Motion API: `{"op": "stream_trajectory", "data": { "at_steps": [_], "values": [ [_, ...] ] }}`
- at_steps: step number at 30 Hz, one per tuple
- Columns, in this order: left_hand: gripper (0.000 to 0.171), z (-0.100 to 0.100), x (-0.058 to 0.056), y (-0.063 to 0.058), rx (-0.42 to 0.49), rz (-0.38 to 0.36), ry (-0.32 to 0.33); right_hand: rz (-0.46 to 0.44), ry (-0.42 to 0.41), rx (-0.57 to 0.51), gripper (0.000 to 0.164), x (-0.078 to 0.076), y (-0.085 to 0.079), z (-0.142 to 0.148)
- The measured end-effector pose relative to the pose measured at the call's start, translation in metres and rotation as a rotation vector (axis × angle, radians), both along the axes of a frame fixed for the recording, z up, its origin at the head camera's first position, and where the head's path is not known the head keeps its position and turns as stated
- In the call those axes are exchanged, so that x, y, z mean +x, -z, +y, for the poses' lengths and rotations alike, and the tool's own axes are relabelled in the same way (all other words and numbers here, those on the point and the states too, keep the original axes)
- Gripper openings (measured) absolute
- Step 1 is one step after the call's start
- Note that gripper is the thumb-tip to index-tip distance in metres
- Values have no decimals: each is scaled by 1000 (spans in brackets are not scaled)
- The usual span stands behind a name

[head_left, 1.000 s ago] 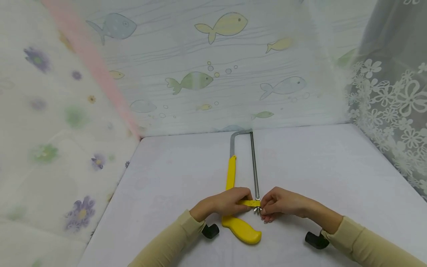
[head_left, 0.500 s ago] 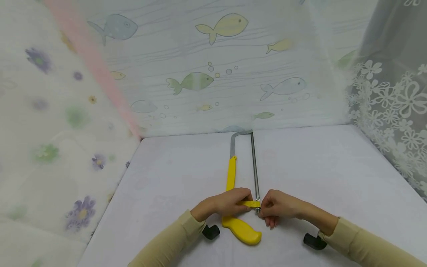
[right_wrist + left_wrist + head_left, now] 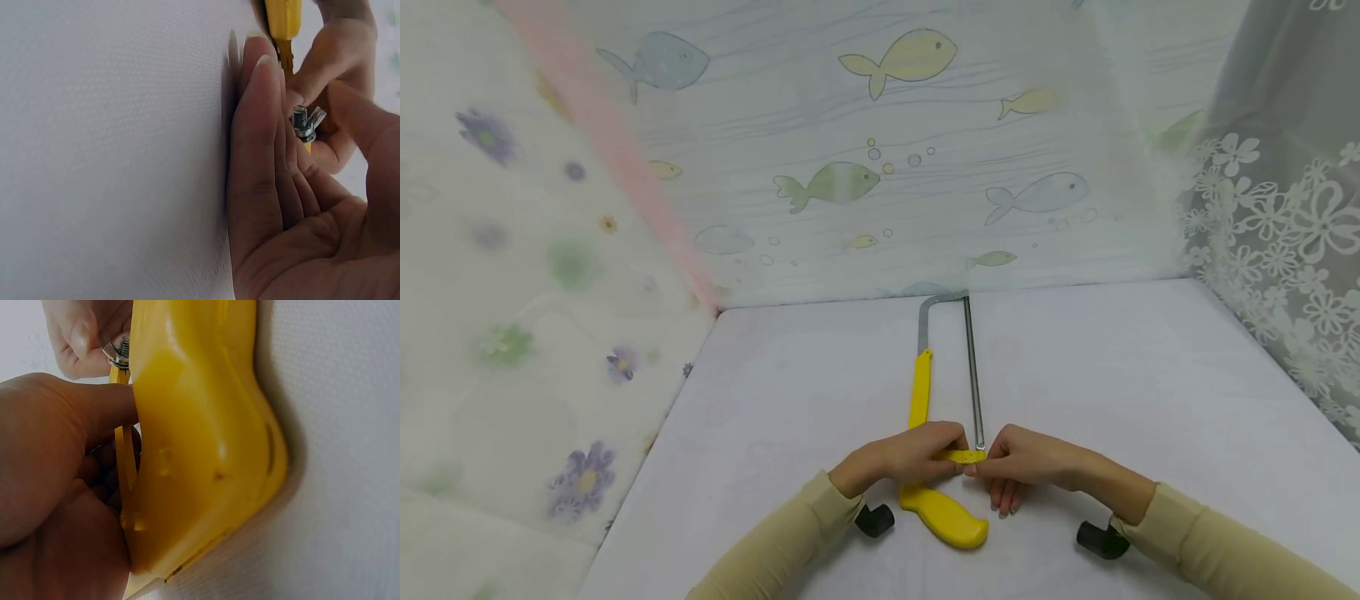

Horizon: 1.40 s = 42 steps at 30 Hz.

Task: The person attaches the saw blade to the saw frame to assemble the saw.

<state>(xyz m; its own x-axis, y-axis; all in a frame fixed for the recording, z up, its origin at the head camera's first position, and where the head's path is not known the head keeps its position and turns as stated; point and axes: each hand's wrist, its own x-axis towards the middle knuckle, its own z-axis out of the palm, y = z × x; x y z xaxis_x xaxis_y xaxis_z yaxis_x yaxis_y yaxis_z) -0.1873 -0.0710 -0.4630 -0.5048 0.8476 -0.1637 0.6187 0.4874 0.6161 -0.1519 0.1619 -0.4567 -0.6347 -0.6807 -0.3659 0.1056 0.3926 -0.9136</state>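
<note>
A hacksaw (image 3: 920, 392) with a yellow frame lies flat on the white cloth, its grey metal bow at the far end. Its dark blade (image 3: 973, 375) runs along the right side, and the curved handle (image 3: 947, 518) points toward me. My left hand (image 3: 917, 452) lies across the frame and grips the short yellow arm at the blade's near end. At the tip of that arm, my right hand (image 3: 1037, 457) has its thumb and finger around a wing nut (image 3: 304, 125) on a threaded bolt. Those fingers hide the nut in the head view, while the left wrist view shows the metal wing nut (image 3: 117, 357) beside them.
A white cloth (image 3: 805, 375) covers the table. Behind it hangs a curtain (image 3: 925, 125) printed with fish, with a flowered curtain (image 3: 512, 292) on the left and lace (image 3: 1300, 225) on the right. Black angled pieces (image 3: 1102, 540) sit at both wrists.
My right thumb has swung left across the wing nut, which showed beside it before, and the right wrist has shifted slightly left. The left hand and the hacksaw stay in place.
</note>
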Motion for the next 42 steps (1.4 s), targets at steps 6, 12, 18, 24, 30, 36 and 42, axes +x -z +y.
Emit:
{"op": "stream_trajectory", "data": {
  "at_steps": [6, 12, 18, 24, 30, 36, 42],
  "values": [
    [7, 0, -1, 2, 5, -3, 8, 44, 62, 58, 36, 2, -5, -3],
    [7, 0, -1, 2, 6, -8, 3, 105, 82, 32, 27, 2, -3, 1],
    [7, -3, -1, 2, 9, -18, -5, -19, 12, -173, 23, -3, 10, 11],
    [8, -3, -3, 3, 25, -18, 2, -189, 3, -296, 28, -10, 18, 18],
    [8, -2, -6, 2, 38, -9, 2, -210, 0, -310, 27, -13, 15, 19],
    [9, -3, -8, 2, 72, 4, -5, -95, -18, -172, 29, -14, 2, 25],
    [13, -2, -6, 1, 80, 51, -16, 54, 36, 13, 37, -19, -18, 45]
  ]
}}
